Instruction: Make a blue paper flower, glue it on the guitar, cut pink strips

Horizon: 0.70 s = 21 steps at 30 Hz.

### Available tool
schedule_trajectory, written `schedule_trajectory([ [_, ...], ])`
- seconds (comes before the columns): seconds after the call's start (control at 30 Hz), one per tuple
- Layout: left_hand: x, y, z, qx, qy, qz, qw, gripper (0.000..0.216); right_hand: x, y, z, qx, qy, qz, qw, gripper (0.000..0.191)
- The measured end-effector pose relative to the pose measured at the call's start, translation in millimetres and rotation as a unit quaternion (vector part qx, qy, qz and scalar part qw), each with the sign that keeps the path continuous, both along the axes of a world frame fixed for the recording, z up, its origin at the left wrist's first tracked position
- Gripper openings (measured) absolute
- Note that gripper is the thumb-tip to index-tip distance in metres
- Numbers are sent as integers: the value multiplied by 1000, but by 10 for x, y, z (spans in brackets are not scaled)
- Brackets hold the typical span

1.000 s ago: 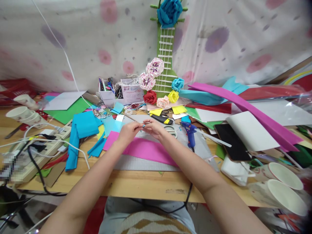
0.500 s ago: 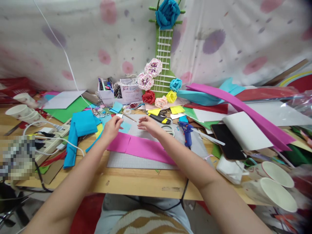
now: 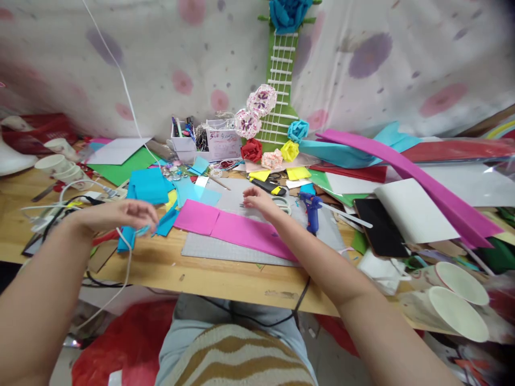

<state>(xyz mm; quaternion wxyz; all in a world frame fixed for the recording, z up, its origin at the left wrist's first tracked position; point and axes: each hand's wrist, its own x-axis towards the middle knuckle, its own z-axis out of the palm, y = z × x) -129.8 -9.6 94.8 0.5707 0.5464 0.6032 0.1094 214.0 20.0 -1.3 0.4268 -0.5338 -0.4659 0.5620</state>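
Note:
My left hand (image 3: 134, 215), blurred, is over the left side of the table with its fingers bent down. A small light-blue scrap (image 3: 142, 231) shows at its fingertips and looks pinched there. Beneath and behind it are folded blue crepe paper (image 3: 148, 185) and a blue strip (image 3: 167, 220). My right hand (image 3: 258, 201) hovers over the grey cutting mat (image 3: 237, 187), fingers apart and loosely curved. Beside it are scissors (image 3: 282, 205), partly covered by the hand. A long pink crepe paper strip (image 3: 241, 229) lies across the mat, in two pieces or creased.
A blue glue gun (image 3: 311, 212) and a yellow-black utility knife (image 3: 267, 185) lie right of centre. Paper cups (image 3: 458, 313) stand at the right front edge, others at the left. White cables (image 3: 129, 257) hang at left. A green guitar-shaped piece (image 3: 277, 107) with paper flowers leans at the back.
My left hand has moved left and nearer, from the mat's back edge to over the cables and blue paper. My right hand stays over the mat. The view has tilted down.

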Motion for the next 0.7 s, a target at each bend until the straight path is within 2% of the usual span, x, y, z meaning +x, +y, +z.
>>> schedule_trajectory([
  [0.03,-55,-22,50,-92,15,-27,995,48,27,-11,2,4,-7,-1,1000,19],
  [0.1,-101,-27,88,-160,46,-78,983,55,67,-34,5,8,-21,-4,1000,18],
  [0.13,-88,-9,72,-163,66,-96,980,58,80,-46,5,9,-28,-6,1000,17],
  [0.2,10,61,-21,-121,113,-103,981,59,99,-67,-2,13,-47,-9,999,17],
  [0.27,170,159,-168,-15,135,-63,989,53,125,-83,-15,24,-80,-9,996,15],
  [0.33,345,255,-331,81,183,3,980,46,175,-97,-31,40,-127,0,991,14],
  [0.37,423,294,-406,111,219,18,969,45,210,-105,-39,48,-155,6,987,13],
  [0.43,541,349,-532,131,254,7,958,43,299,-124,-51,61,-218,18,974,13],
  [0.53,619,392,-654,142,270,-16,952,38,443,-167,-70,84,-339,27,936,16],
  [0.63,627,425,-724,187,312,-22,931,32,541,-211,-102,136,-481,30,866,22],
  [0.7,633,436,-750,198,312,-12,929,29,560,-230,-121,161,-554,45,816,27],
])
